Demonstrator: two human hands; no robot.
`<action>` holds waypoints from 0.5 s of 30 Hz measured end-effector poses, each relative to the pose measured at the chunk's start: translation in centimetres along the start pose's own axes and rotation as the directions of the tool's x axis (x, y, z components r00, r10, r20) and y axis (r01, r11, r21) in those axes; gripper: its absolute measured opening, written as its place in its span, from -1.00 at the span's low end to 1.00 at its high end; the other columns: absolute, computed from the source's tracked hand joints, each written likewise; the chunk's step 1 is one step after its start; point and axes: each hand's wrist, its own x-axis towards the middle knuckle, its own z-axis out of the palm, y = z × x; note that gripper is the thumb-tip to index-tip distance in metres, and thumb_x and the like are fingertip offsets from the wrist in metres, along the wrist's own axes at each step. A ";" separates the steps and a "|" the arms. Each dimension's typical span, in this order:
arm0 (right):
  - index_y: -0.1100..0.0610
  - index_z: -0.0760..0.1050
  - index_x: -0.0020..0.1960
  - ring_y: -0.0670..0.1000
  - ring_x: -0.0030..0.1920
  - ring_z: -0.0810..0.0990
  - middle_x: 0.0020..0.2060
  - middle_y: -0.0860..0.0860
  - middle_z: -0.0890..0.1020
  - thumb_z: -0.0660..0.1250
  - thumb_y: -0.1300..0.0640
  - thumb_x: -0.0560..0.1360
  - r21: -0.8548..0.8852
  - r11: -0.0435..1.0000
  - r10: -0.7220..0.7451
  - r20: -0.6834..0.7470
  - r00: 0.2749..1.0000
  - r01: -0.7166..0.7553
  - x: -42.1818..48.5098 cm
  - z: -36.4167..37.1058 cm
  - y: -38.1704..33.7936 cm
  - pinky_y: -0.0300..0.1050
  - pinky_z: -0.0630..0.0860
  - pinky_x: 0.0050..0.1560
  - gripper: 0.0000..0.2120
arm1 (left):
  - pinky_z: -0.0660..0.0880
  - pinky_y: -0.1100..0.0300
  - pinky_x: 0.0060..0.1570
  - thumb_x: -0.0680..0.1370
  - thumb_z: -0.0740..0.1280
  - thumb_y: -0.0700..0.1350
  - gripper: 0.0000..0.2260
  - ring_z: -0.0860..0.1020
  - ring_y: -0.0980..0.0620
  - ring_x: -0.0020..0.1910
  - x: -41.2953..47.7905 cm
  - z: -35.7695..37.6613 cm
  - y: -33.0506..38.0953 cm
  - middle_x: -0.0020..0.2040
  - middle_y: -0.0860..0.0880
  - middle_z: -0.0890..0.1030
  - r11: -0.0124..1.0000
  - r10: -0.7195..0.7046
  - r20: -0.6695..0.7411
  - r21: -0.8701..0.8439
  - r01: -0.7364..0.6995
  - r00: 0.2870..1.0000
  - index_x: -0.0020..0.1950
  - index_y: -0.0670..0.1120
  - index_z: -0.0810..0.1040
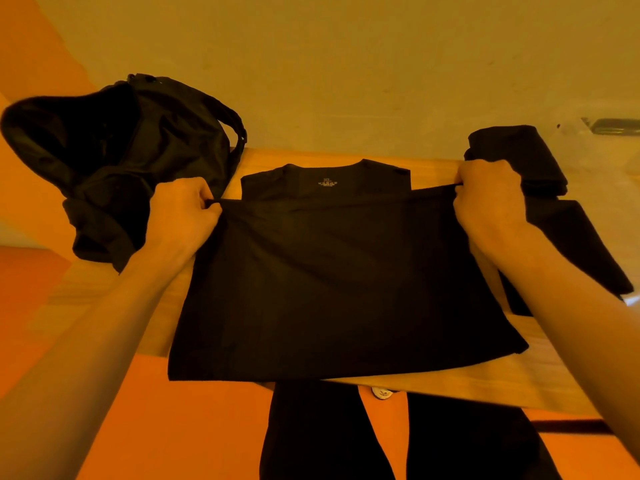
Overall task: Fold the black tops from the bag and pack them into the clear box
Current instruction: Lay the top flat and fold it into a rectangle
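A black top (339, 278) lies flat on the wooden table (485, 379), its collar and printed label at the far side. Its lower part is doubled over towards the collar. My left hand (183, 213) pinches the left corner of that folded edge, and my right hand (488, 199) pinches the right corner, so the edge is stretched taut between them. The black bag (117, 161) sits slumped and open at the far left of the table, dark cloth spilling from it. A folded black top (519, 157) rests at the far right, with another black garment (581, 244) under my right forearm.
The clear box (595, 150) is only faintly visible at the far right, beside a pale wall. The table's near edge runs across below the top, whose near edge hangs slightly past it. My dark-trousered legs and an orange floor show beneath.
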 end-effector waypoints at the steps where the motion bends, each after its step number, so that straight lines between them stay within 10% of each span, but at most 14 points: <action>1: 0.28 0.55 0.07 0.13 -0.18 0.55 -0.07 0.22 0.58 0.35 0.29 0.57 -0.006 1.000 0.004 -0.003 1.000 -0.004 0.2 0.0 -0.1 -0.01 0.55 -0.18 -0.90 | 0.48 0.09 -0.13 0.57 0.44 -0.17 -0.93 0.55 0.00 -0.26 0.1 0.1 -0.1 -0.30 -0.07 0.56 1.000 0.007 -0.009 0.010 -0.007 1.000 -0.08 -0.11 0.58; 7: 0.27 0.54 0.13 0.16 -0.14 0.62 -0.09 0.21 0.58 0.36 0.27 0.58 -0.010 1.000 0.028 0.029 0.999 -0.027 1.0 0.2 -0.8 0.09 0.65 -0.10 -0.86 | 0.50 0.02 -0.16 0.60 0.37 -0.19 -0.93 0.58 -0.16 -0.15 0.3 0.6 0.2 -0.10 -0.17 0.57 0.994 0.014 -0.002 0.110 -0.014 1.000 0.02 -0.18 0.55; 11: 0.14 0.45 0.34 0.20 0.19 0.54 0.26 0.21 0.50 0.35 0.09 0.59 -0.005 0.995 -0.095 -0.039 0.995 0.095 -2.9 0.2 -3.5 0.09 0.62 0.04 -0.65 | 0.45 0.10 -0.27 0.62 0.34 -0.02 -0.69 0.48 -0.09 -0.17 -3.8 0.4 3.8 0.28 -0.22 0.35 0.976 0.109 -0.064 0.197 -0.094 0.992 0.28 -0.15 0.42; 15: -0.03 0.26 0.55 0.21 0.58 0.15 0.58 0.17 0.21 0.07 -0.34 0.60 -0.024 0.931 -0.363 0.061 0.930 0.365 -10.6 3.0 -6.1 0.15 0.26 0.48 -0.37 | 0.38 -0.03 0.28 0.60 0.01 0.37 -0.35 0.32 -0.18 0.43 -11.7 2.4 7.4 0.52 -0.18 0.24 0.924 0.181 0.180 0.307 -0.230 0.967 0.57 0.02 0.25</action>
